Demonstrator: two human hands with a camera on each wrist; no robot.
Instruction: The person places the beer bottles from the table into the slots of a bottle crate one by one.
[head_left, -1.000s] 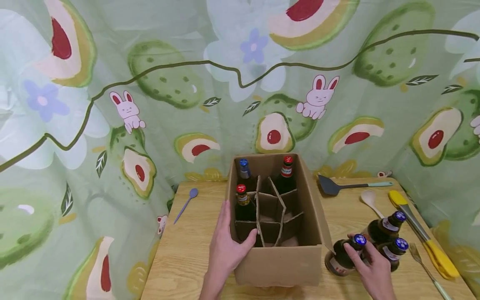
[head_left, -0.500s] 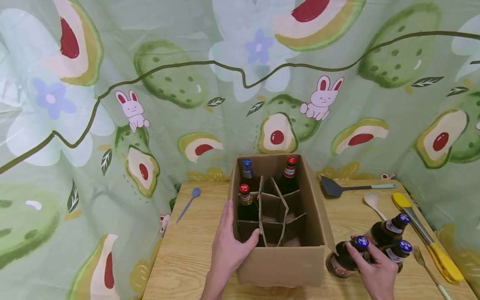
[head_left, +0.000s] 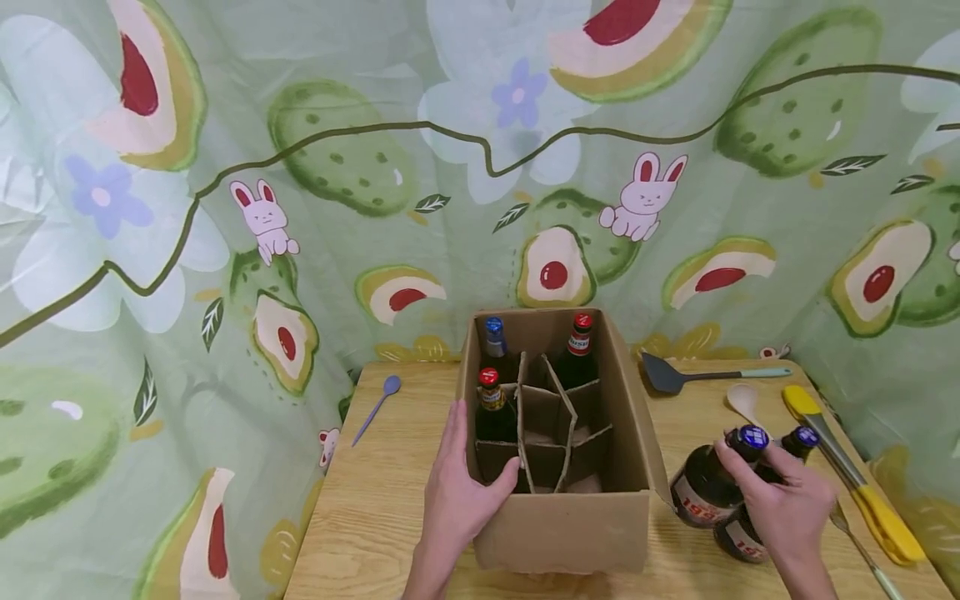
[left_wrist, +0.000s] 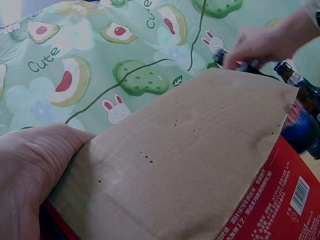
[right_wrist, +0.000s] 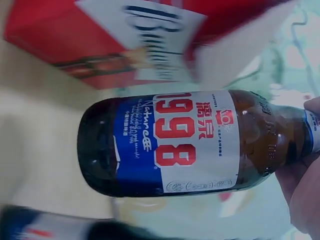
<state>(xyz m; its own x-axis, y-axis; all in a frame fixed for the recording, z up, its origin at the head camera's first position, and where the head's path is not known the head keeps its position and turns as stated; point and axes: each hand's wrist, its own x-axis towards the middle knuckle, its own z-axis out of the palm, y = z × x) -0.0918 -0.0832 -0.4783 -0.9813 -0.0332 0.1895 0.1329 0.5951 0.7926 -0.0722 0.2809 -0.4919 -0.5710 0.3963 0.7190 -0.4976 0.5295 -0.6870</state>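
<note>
In the head view my right hand (head_left: 783, 500) grips a brown beer bottle (head_left: 705, 487) by its neck, just under the blue cap. The bottle tilts beside the box's right side; its label (right_wrist: 195, 142) reads 1998 in the right wrist view. Behind that hand are two more bottles: one shows its lower label (head_left: 742, 537), the other its blue cap (head_left: 807, 436). My left hand (head_left: 467, 500) rests on the near left corner of the cardboard box (head_left: 562, 533), fingers straight along the outside, thumb over the rim. Three bottles stand in divided compartments, including a red-capped one (head_left: 491, 404) at left.
A grey spatula (head_left: 663, 375), a pale spoon (head_left: 742, 402), yellow-tipped tongs (head_left: 847, 458) and a fork (head_left: 847, 533) lie on the right of the wooden table (head_left: 367, 508). At left lies a blue spoon (head_left: 382, 396). A patterned curtain (head_left: 315, 250) hangs behind.
My right hand has lifted its bottle and moved it slightly right and away from me, uncovering the lower part of another bottle. The left hand and box stay in place.
</note>
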